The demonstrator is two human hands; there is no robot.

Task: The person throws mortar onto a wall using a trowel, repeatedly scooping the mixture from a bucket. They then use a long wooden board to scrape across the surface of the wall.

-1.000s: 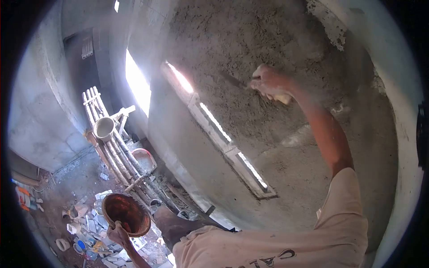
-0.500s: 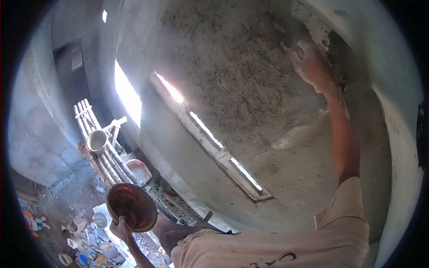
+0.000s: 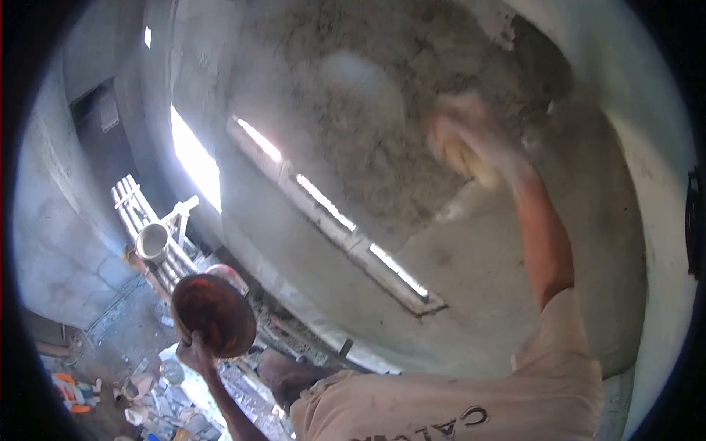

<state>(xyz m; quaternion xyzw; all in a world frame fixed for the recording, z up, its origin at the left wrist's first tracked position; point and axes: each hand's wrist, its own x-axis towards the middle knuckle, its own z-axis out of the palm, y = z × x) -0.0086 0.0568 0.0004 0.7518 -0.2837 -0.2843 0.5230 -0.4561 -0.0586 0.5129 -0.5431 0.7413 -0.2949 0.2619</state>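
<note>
My left hand [image 3: 195, 353] grips the rim of a dark round bowl [image 3: 214, 316], tilted so its reddish-brown, mostly bare inside faces up toward me. My right hand [image 3: 471, 140], blurred by motion, is in front of the rough, wet-looking plaster [image 3: 412, 66] on the wall. Its fingers are curled; I cannot tell what is in them. To the left of that hand, a pale, blurred, blade-like shape [image 3: 364, 84] shows against the plaster.
Narrow bright slots in a concrete frame [image 3: 353, 239] cut through the smoother wall. Down left, a bucket [image 3: 154, 242] stands on a pole bench [image 3: 129, 195]. Another tub [image 3: 228, 275] is partly hidden behind the bowl. Rubble and containers [image 3: 158, 408] litter the floor.
My right hand has swept left and down across the wall from near the upper right edge. The bowl has moved slightly up and tipped more; the view has shifted a little.
</note>
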